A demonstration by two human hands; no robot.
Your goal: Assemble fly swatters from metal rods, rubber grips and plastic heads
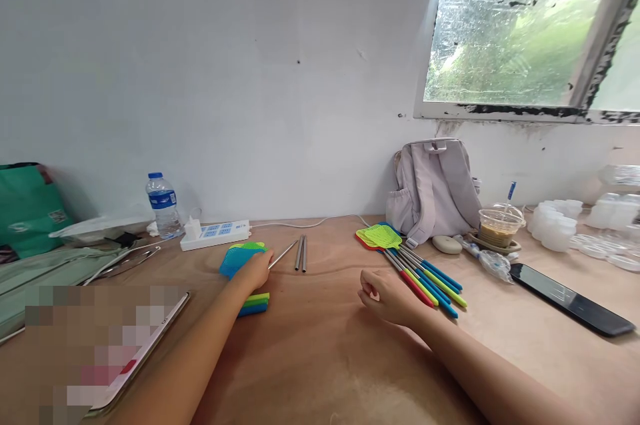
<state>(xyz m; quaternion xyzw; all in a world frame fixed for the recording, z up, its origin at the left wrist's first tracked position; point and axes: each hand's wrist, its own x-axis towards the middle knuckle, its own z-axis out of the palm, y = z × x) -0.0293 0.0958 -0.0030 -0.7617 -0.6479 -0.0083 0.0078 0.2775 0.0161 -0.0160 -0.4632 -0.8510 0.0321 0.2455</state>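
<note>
My left hand (254,273) is closed, and a thin metal rod (283,255) sticks out from its fingertips toward the back right. Beside and partly beneath that hand lie blue and yellow-green mesh fly swatter heads (241,258). Coloured handle grips (255,305), green and blue, lie just in front of it, partly hidden by my forearm. Two more metal rods (301,253) rest to the right. My right hand (387,297) is loosely curled above the table, with nothing visible in its fingers. Close to it lies a bundle of fly swatters (379,236) with red, yellow-green and blue handles.
A power strip (215,235) and a water bottle (163,205) stand at the back left. A tablet-like device (145,352) lies front left. To the right are a backpack (435,192), a drink cup (499,225), white bottles (557,225) and a black phone-like device (570,298).
</note>
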